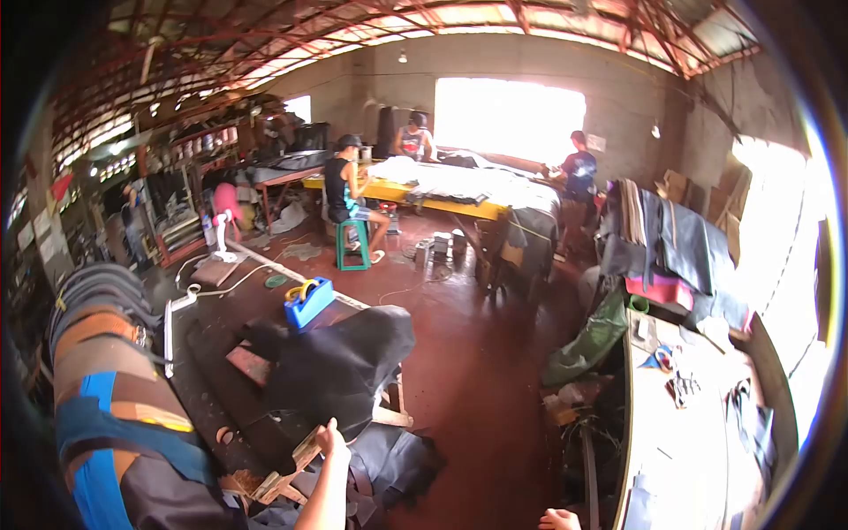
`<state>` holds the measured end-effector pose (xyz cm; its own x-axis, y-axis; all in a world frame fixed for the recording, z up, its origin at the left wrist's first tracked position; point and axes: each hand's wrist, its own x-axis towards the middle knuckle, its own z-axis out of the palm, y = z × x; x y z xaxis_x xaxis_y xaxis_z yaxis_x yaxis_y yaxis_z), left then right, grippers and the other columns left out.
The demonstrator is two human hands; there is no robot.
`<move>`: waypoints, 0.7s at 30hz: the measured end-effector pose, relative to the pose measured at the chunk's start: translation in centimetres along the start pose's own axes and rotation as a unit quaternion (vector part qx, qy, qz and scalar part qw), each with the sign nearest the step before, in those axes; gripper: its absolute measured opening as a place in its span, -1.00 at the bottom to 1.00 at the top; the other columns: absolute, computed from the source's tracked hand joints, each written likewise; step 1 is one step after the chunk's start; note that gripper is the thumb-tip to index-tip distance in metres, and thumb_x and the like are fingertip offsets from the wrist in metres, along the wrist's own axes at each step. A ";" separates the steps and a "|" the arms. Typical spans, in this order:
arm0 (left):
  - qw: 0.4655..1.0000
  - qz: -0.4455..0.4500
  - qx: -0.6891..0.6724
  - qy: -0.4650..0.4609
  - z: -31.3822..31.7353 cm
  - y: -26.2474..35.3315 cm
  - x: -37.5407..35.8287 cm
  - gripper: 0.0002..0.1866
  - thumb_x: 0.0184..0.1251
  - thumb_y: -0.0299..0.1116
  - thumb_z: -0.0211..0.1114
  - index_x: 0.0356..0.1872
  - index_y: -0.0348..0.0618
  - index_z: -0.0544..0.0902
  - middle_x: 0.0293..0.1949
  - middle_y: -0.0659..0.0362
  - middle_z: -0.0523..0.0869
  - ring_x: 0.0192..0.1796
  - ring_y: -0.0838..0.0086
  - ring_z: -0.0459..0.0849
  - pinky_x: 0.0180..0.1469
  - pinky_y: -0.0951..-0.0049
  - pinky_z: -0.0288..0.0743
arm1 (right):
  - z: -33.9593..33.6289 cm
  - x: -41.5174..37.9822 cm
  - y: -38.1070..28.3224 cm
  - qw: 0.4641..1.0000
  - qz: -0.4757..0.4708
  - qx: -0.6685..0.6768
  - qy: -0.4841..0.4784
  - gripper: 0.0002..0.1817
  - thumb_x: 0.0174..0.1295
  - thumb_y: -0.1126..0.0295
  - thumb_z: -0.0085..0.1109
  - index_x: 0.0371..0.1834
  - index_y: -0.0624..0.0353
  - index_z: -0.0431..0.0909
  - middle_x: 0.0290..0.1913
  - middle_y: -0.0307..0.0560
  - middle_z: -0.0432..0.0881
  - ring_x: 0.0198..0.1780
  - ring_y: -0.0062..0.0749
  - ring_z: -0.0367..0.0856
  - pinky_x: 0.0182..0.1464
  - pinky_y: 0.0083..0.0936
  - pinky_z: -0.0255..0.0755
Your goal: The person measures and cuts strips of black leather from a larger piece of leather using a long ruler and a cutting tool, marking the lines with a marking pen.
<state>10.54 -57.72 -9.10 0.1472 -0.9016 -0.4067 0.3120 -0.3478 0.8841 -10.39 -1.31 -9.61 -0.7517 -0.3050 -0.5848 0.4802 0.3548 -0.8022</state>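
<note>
My left hand (332, 440) reaches forward at the near edge of a large black leather-like sheet (340, 367), its fingers closed at the sheet's lower edge. The sheet lies bunched and partly raised over the dark worktable (203, 331). A worn wooden piece (296, 464) sits just left of that hand, and dark scraps (393, 464) hang below it. My right hand (559, 519) shows only in part at the bottom edge, beside the pale table on the right. Its fingers are loosely bent, with nothing visible in them.
A blue tape dispenser (309, 305) and a small white fan (224, 238) stand on the worktable. Rolled materials (106, 353) crowd the left. At right, a pale table (676, 442) bears scissors (658, 358). Several people are around a yellow table (389, 190) farther back; one sits on a green stool (352, 247).
</note>
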 end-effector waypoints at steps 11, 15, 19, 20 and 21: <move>0.585 -0.179 0.661 -0.434 -7.3 -20.8 -8.1 -0.81 0.24 -0.25 0.36 -0.31 -0.14 0.62 -0.49 -0.01 0.74 -0.40 0.12 0.79 -0.45 0.10 0.66 | -18.9 -6.2 5.3 0.735 -0.037 -0.227 0.638 -0.16 0.12 -0.02 0.47 0.31 0.33 0.39 0.31 0.30 0.42 0.38 0.17 0.30 0.44 -0.07 0.19; 0.394 -0.104 0.731 -0.547 -4.0 -24.0 -13.0 -0.80 0.22 -0.24 0.37 -0.31 -0.15 0.64 -0.49 -0.01 0.74 -0.36 0.12 0.80 -0.38 0.11 0.67 | -20.7 -12.3 7.9 0.779 0.072 -0.257 0.567 0.21 -0.11 -0.24 0.52 0.50 0.29 0.15 0.42 0.23 0.26 0.50 0.13 0.12 0.55 -0.04 0.00; 0.275 0.052 0.723 -0.632 2.7 -26.1 -12.9 -0.78 0.20 -0.22 0.37 -0.31 -0.17 0.66 -0.50 -0.02 0.74 -0.32 0.11 0.80 -0.30 0.13 0.67 | -18.4 -14.4 6.9 0.835 0.108 -0.323 0.432 0.41 -0.27 -0.34 0.54 0.58 0.20 -0.02 0.51 0.16 0.10 0.58 0.12 -0.04 0.60 0.08 -0.18; 0.244 0.123 0.704 -0.655 5.3 -26.6 -12.0 -0.77 0.19 -0.22 0.38 -0.31 -0.17 0.67 -0.50 -0.02 0.74 -0.31 0.11 0.81 -0.29 0.13 0.67 | -17.2 -14.1 7.4 0.834 0.085 -0.343 0.424 0.40 -0.27 -0.34 0.54 0.58 0.17 0.00 0.51 0.14 0.10 0.58 0.11 -0.03 0.60 0.09 -0.18; 0.228 0.219 0.669 -0.673 8.6 -28.0 -11.3 -0.77 0.19 -0.22 0.38 -0.31 -0.18 0.67 -0.50 -0.02 0.74 -0.30 0.11 0.81 -0.27 0.13 0.67 | -16.1 -14.0 6.8 0.821 0.092 -0.373 0.422 0.39 -0.29 -0.29 0.58 0.58 0.14 0.01 0.48 0.12 0.13 0.54 0.09 0.03 0.59 0.05 -0.13</move>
<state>-7.93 -39.99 -27.32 -0.8122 0.1263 -0.5695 -0.1537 0.8954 0.4178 -3.89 19.60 -4.99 -0.8942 0.4240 -0.1436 0.4468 0.8647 -0.2294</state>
